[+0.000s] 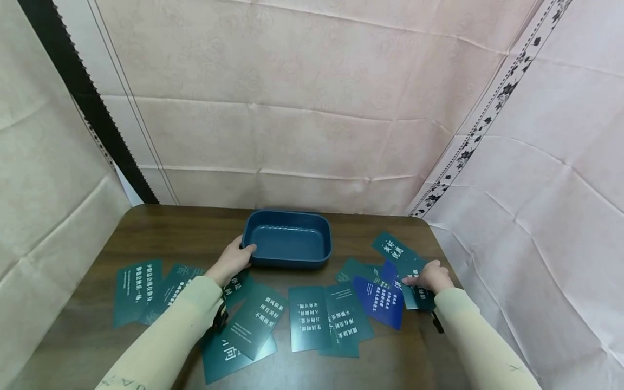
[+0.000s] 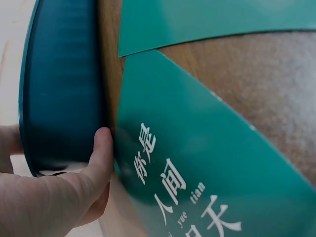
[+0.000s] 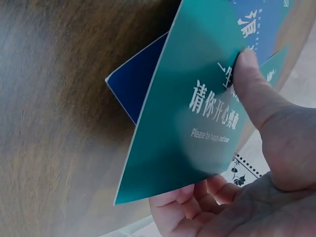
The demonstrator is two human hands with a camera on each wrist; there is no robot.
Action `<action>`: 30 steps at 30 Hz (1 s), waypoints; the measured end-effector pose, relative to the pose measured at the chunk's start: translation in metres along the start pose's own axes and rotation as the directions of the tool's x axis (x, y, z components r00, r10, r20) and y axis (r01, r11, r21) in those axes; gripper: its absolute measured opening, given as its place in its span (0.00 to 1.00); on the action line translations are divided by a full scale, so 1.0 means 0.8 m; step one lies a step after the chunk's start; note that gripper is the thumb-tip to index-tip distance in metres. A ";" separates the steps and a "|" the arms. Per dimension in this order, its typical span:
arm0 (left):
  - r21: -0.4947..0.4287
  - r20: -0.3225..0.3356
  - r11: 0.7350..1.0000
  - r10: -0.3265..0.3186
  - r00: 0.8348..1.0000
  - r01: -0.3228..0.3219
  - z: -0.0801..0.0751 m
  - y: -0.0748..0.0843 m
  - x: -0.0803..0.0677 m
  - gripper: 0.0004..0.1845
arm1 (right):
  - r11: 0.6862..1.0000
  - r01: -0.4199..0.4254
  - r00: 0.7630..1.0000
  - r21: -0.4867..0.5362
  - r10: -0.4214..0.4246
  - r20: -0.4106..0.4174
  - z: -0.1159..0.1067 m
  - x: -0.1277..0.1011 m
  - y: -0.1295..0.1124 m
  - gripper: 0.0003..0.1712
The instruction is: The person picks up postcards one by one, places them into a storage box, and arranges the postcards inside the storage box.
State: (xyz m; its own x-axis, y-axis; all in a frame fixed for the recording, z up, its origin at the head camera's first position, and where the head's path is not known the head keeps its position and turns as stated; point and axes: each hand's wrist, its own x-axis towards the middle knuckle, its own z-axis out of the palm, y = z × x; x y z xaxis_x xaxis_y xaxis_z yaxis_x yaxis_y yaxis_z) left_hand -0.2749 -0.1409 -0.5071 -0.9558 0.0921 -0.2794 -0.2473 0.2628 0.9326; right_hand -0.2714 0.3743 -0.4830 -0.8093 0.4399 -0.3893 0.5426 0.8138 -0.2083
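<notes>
My left hand point(image 1: 230, 262) grips the left end of a dark blue rectangular tray point(image 1: 287, 264) at the back of the table. In the left wrist view its thumb lies along the wall of the tray point(image 2: 64, 94), with the other fingers partly hidden behind. On the right, my right hand point(image 1: 433, 277) pinches a green card point(image 3: 168, 143) printed with white characters, thumb on its face and fingers beneath. A blue card point(image 3: 140, 79) shows under that one. Next to them in the head view lie another blue card point(image 1: 385, 309) and a green card point(image 1: 392, 248).
Two overlapping green cards point(image 1: 308, 319) lie front and centre. Several more are around my left forearm, among them a tilted green card point(image 1: 258, 314) and, farther left, another green card point(image 1: 138, 290). Pale cloth point(image 1: 292, 141) hangs behind the wooden table point(image 1: 185, 238).
</notes>
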 end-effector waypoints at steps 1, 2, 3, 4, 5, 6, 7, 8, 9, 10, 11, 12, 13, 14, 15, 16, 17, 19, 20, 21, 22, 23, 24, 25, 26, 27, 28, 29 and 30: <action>-0.005 0.000 1.000 0.000 1.000 0.000 0.000 0.000 0.000 0.32 | 1.000 0.010 1.000 -0.003 -0.010 0.010 -0.002 0.000 0.001 0.68; -0.011 0.002 1.000 0.002 1.000 -0.002 0.001 0.001 -0.001 0.31 | 1.000 0.025 1.000 -0.011 -0.025 0.018 -0.004 0.001 0.002 0.68; -0.022 0.004 1.000 0.001 1.000 -0.001 0.001 0.001 -0.001 0.31 | 0.999 0.040 0.999 -0.015 -0.040 0.027 -0.007 0.002 0.003 0.67; -0.030 0.005 1.000 0.002 1.000 -0.002 0.001 0.001 -0.002 0.31 | 0.998 0.055 0.998 -0.016 -0.054 0.036 -0.009 0.004 0.005 0.67; -0.035 0.007 0.999 0.003 1.000 -0.002 0.001 0.002 -0.002 0.30 | 0.997 0.069 0.997 -0.021 -0.068 0.043 -0.011 0.006 0.007 0.65; -0.041 0.009 0.999 0.003 1.000 -0.003 0.001 0.002 -0.002 0.30 | 0.996 0.083 0.995 -0.021 -0.082 0.048 -0.014 0.007 0.010 0.63; -0.048 0.012 0.999 0.004 1.000 -0.003 0.001 0.002 -0.002 0.30 | 0.995 0.098 0.994 -0.012 -0.097 0.053 -0.017 0.009 0.013 0.60; -0.051 0.014 0.999 0.003 1.000 -0.002 0.000 0.002 -0.002 0.30 | 0.994 0.108 0.993 -0.005 -0.108 0.057 -0.019 0.011 0.016 0.56; -0.053 0.013 0.999 0.002 1.000 -0.001 0.000 0.002 -0.001 0.30 | 0.993 0.116 0.991 0.005 -0.116 0.061 -0.021 0.013 0.020 0.52; -0.051 0.011 0.999 0.001 1.000 -0.001 0.000 0.001 -0.001 0.30 | 0.992 0.123 0.990 0.010 -0.123 0.065 -0.022 0.014 0.023 0.47; -0.045 0.010 0.999 0.002 1.000 -0.001 0.000 0.001 -0.001 0.30 | 0.991 0.132 0.989 0.012 -0.133 0.069 -0.024 0.015 0.026 0.41; -0.039 0.008 0.999 0.003 1.000 -0.002 0.000 0.001 -0.001 0.30 | 0.989 0.146 0.987 0.026 -0.147 0.071 -0.026 0.015 0.029 0.36; -0.029 0.004 1.000 0.005 1.000 -0.005 0.000 0.001 -0.001 0.30 | 0.986 0.159 0.984 0.042 -0.161 0.072 -0.027 0.015 0.033 0.32; -0.020 0.000 1.000 0.008 1.000 -0.008 0.000 0.001 -0.002 0.31 | 0.983 0.176 0.981 0.052 -0.180 0.071 -0.029 0.015 0.035 0.29; -0.010 -0.005 1.000 0.009 1.000 -0.009 0.000 0.001 -0.002 0.30 | 0.980 0.188 0.979 0.069 -0.192 0.073 -0.030 0.015 0.037 0.25; 0.000 -0.010 1.000 0.009 1.000 -0.009 0.000 0.001 -0.002 0.30 | 0.976 0.201 0.976 0.087 -0.208 0.072 -0.032 0.014 0.039 0.23; 0.009 -0.015 1.000 0.008 1.000 -0.008 0.000 0.002 -0.003 0.30 | 0.970 0.216 0.972 0.112 -0.225 0.070 -0.033 0.013 0.041 0.21; 0.025 -0.026 1.000 0.000 1.000 0.000 0.000 0.002 -0.004 0.29 | 0.957 0.234 0.966 0.171 -0.248 0.068 -0.037 0.012 0.043 0.16; 0.030 -0.031 1.000 -0.008 1.000 0.009 0.000 0.003 -0.004 0.29 | 0.950 0.248 0.962 0.190 -0.264 0.064 -0.039 0.010 0.044 0.14; 0.040 -0.035 0.999 -0.015 0.999 0.017 0.000 0.003 -0.004 0.28 | 0.944 0.259 0.959 0.205 -0.276 0.062 -0.042 0.008 0.044 0.10; 0.046 -0.037 0.999 -0.019 0.999 0.021 0.001 0.004 -0.005 0.28 | 0.938 0.274 0.955 0.214 -0.291 0.052 -0.044 0.007 0.043 0.10; 0.052 -0.039 0.998 -0.022 0.999 0.024 0.001 0.004 -0.005 0.27 | 0.933 0.285 0.952 0.218 -0.302 0.044 -0.047 0.006 0.042 0.07; 0.058 -0.043 0.998 -0.026 0.999 0.028 0.001 0.004 -0.005 0.27 | 0.930 0.297 0.949 0.217 -0.312 0.038 -0.051 0.004 0.040 0.05; 0.064 -0.045 0.998 -0.025 0.999 0.028 0.002 0.004 -0.005 0.27 | 0.929 0.307 0.947 0.207 -0.320 0.032 -0.054 0.003 0.037 0.04; 0.068 -0.046 0.997 -0.024 0.999 0.027 0.002 0.004 -0.005 0.26 | 0.930 0.315 0.945 0.193 -0.325 0.024 -0.058 0.002 0.034 0.03; 0.074 -0.045 0.997 -0.020 0.999 0.023 0.003 0.004 -0.005 0.26 | 0.931 0.318 0.945 0.179 -0.327 0.021 -0.062 0.001 0.030 0.02; 0.079 -0.043 0.997 -0.016 0.999 0.019 0.003 0.004 -0.005 0.26 | 0.932 0.317 0.945 0.177 -0.326 0.019 -0.066 0.000 0.027 0.02; 0.083 -0.042 0.996 -0.014 0.999 0.018 0.004 0.003 -0.005 0.26 | 0.932 0.312 0.947 0.183 -0.322 0.024 -0.069 -0.001 0.022 0.02; 0.087 -0.039 0.996 -0.013 0.999 0.017 0.004 0.002 -0.005 0.26 | 0.932 0.308 0.948 0.192 -0.318 0.026 -0.072 -0.002 0.017 0.03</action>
State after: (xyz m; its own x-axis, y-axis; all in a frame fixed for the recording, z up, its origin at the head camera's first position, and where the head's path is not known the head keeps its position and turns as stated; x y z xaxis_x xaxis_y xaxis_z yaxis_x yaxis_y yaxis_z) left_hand -0.2710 -0.1374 -0.5051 -0.9579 0.0509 -0.2827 -0.2485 0.3466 0.9045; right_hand -0.2758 0.4066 -0.4340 -0.9337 0.1482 -0.3259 0.2999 0.8210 -0.4858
